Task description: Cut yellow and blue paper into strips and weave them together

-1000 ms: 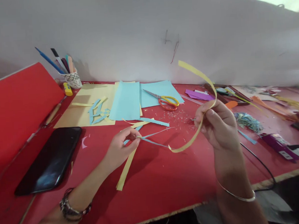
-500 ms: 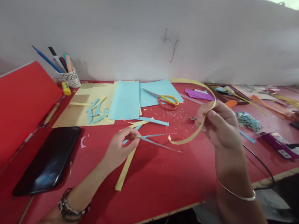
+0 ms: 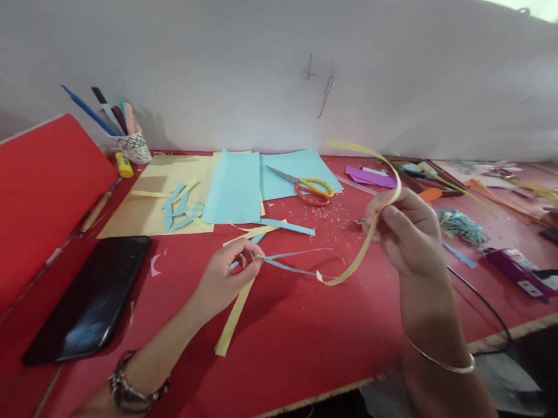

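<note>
My left hand [image 3: 235, 264] is closed in a pinch on thin blue paper strips [image 3: 289, 268], whose two free ends spread to the right. A long, curling yellow paper strip [image 3: 363, 248] is held between the thumb and fingers of my right hand [image 3: 404, 230]; one end arcs up towards the wall, the other hangs near the blue ends. A small metal tip pokes out from the right fingers, its tool hidden by the hand. Under and beside my left hand lie a yellow strip [image 3: 235, 320] and a blue strip [image 3: 292, 227] on the red table [image 3: 286, 346].
Scissors [image 3: 301, 186] rest on blue paper sheets [image 3: 234, 189]. A black phone [image 3: 90, 300] and a woven blue-yellow paper piece [image 3: 181, 208] are at left, with a pen cup [image 3: 135, 146] behind. Blue-yellow fringe [image 3: 460, 227] and a purple box [image 3: 525, 271] lie right.
The yellow strip's lower curl has dropped a little and swung slightly right, as has its upper end. My right hand has shifted slightly left; my left hand stays nearly still.
</note>
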